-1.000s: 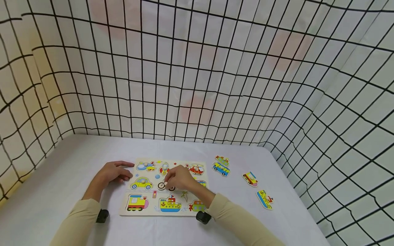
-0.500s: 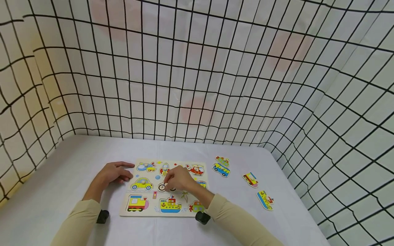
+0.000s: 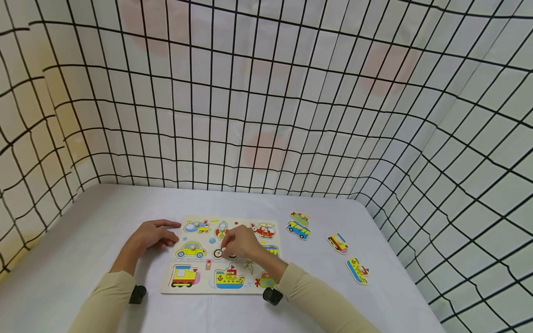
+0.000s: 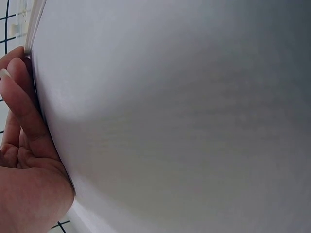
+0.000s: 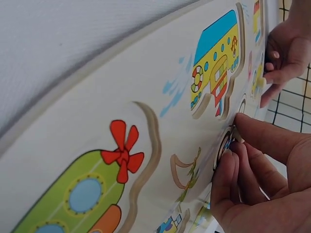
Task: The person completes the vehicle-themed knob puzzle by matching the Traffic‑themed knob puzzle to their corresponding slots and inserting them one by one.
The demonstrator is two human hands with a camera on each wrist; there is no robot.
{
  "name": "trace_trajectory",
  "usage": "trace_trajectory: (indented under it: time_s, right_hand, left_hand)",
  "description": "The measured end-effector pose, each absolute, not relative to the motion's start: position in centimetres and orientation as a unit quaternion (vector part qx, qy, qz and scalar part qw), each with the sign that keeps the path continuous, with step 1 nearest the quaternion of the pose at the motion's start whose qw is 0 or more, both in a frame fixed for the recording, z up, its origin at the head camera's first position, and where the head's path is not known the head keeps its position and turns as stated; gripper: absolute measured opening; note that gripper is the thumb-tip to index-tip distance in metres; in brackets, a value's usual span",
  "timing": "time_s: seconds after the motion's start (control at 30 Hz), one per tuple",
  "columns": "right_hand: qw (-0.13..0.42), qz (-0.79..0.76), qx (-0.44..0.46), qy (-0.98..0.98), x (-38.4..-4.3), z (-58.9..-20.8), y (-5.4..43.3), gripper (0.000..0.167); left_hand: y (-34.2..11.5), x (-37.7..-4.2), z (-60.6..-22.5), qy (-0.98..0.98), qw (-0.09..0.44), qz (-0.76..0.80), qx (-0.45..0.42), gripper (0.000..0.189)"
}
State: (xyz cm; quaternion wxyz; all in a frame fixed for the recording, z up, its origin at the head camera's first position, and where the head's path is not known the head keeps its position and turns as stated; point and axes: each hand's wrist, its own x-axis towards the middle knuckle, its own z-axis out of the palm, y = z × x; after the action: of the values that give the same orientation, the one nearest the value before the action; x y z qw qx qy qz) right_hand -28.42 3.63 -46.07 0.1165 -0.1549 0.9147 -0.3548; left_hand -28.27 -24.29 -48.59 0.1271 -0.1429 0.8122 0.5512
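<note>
A wooden puzzle board (image 3: 206,287) with painted vehicles lies on the table. My right hand (image 3: 243,243) is over its middle, thumb and fingertips pinching a bicycle puzzle piece (image 3: 218,253) that lies in or on the board's centre; whether it sits flush is hidden by the fingers. In the right wrist view a wheel of this piece shows beside the fingertips of the right hand (image 5: 265,174). At the board's left edge rests my left hand (image 3: 151,235), fingers relaxed and holding nothing. The left wrist view shows that hand (image 4: 29,116) against the white tabletop.
To the right of the board lie loose pieces: a submarine (image 3: 300,218), a bus (image 3: 298,230), a train (image 3: 337,243) and a boat (image 3: 357,271). A car piece (image 3: 190,249) and a plane piece (image 3: 196,226) are on the board. Black-grid netting (image 3: 266,152) surrounds the table.
</note>
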Motion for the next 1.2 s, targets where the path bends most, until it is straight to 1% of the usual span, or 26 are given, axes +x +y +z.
trace_trajectory:
  time_s: [0.2, 0.4, 0.6, 1.2]
  right_hand:
    - [0.118, -0.356, -0.154, 0.914, -28.3, -46.2, 3.8, 0.012]
    - [0.135, -0.369, -0.154, 0.906, -28.4, -45.9, 4.3, 0.01]
    - [0.107, -0.382, -0.161, 0.904, -29.0, -45.3, 5.9, 0.013]
    - [0.057, -0.339, -0.097, 0.934, -31.3, -43.7, 11.8, 0.019]
  left_hand:
    - [-24.3, -28.3, -48.8, 0.812, 0.128, 0.553, -0.138, 0.058]
    - [-24.2, -28.4, -49.2, 0.81, 0.128, 0.555, -0.142, 0.058]
    - [-24.2, -28.3, -49.0, 0.811, 0.127, 0.553, -0.143, 0.058]
    - [-24.1, -28.1, -48.4, 0.809, 0.129, 0.554, -0.148, 0.058]
